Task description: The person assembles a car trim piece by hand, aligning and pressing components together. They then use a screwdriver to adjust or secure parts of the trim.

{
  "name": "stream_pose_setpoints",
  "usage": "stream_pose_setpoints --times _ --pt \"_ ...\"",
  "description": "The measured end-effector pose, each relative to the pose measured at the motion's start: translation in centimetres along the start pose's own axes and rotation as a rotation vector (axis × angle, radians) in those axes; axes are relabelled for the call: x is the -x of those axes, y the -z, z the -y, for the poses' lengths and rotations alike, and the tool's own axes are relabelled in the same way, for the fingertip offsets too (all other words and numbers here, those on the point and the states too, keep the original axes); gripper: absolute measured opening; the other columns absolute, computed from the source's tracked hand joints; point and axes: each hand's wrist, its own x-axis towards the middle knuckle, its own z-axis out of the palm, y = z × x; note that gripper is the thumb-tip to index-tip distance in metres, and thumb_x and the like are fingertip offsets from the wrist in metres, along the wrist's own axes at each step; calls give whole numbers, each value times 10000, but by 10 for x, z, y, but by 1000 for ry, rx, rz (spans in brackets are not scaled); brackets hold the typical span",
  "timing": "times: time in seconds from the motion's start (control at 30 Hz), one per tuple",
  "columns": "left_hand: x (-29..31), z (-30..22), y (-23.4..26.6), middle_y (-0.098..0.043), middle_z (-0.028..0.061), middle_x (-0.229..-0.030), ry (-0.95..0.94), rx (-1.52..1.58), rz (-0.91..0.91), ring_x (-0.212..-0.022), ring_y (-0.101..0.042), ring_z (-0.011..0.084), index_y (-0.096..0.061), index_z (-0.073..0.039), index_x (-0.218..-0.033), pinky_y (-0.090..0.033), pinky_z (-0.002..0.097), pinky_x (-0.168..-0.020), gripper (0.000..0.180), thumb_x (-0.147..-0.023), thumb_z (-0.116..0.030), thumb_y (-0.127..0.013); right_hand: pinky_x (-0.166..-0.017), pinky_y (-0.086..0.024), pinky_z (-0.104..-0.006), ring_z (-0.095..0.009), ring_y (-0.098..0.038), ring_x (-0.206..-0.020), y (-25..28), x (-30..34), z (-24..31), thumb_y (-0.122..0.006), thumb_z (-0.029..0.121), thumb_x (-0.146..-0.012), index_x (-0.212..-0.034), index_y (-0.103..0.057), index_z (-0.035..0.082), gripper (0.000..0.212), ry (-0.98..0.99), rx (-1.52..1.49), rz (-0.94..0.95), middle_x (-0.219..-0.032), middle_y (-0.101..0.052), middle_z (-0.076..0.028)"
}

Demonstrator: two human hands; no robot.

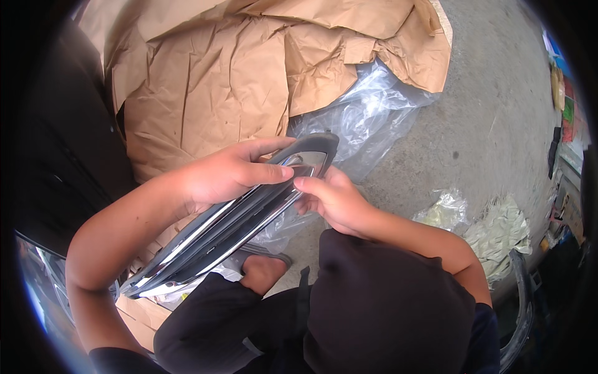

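A long, slim car grille trim [249,215], black with shiny chrome strips, slants from the lower left up to the middle. My left hand [233,171] grips its upper edge near the rounded far end, thumb on top. On the opposite edge, my right hand [336,199] pinches that same end, its thumb close to my left thumb. Some of the fingers of both hands are hidden behind the trim. The trim's lower end hangs above my bent leg [208,318].
Crumpled brown paper [218,81] covers the far side, with clear plastic sheeting [367,118] under its edge. More crumpled wrapping [498,234] lies on the concrete floor [492,118] at right. A large dark panel [68,118] stands at left; assorted items line the right rim.
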Motion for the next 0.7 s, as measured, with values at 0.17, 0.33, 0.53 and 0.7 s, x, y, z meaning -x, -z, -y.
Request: stream_pose_setpoints --times 0.17,0.33,0.53,0.7 --pt "-4 -9 -1 -674 130 -1298 -21 5 -11 -1113 -666 161 -415 5 -1588 -542 306 -956 661 -1047 -265 -682 -739 -574 -337 -172 -689 -805 0 -4 1 -716 168 -1006 -1189 -585 25 267 91 -73 -55 -993 -697 -76" --pt "-4 -12 3 -659 131 -1349 51 -49 -12 -1171 -661 172 -425 13 -1582 -526 317 -1016 641 -1056 -270 -658 -815 -554 -347 -194 -687 -921 5 -3 -2 -684 193 -1024 -1252 -582 43 291 24 -176 38 -1090 -704 -86" --pt "-4 -12 5 -666 150 -1336 57 -41 -15 -1170 -663 184 -449 22 -1567 -543 327 -989 671 -1049 -338 -675 -870 -560 -369 -214 -695 -973 11 3 -2 -673 229 -1036 -1269 -576 45 313 6 -173 63 -1142 -709 -99" --pt "-6 -11 2 -675 140 -1314 63 -17 -3 -1141 -671 179 -465 12 -1559 -561 322 -949 651 -1046 -327 -679 -813 -585 -362 -212 -700 -899 2 1 -1 -678 225 -1031 -1217 -576 28 290 -10 -52 -58 -1078 -703 -111"
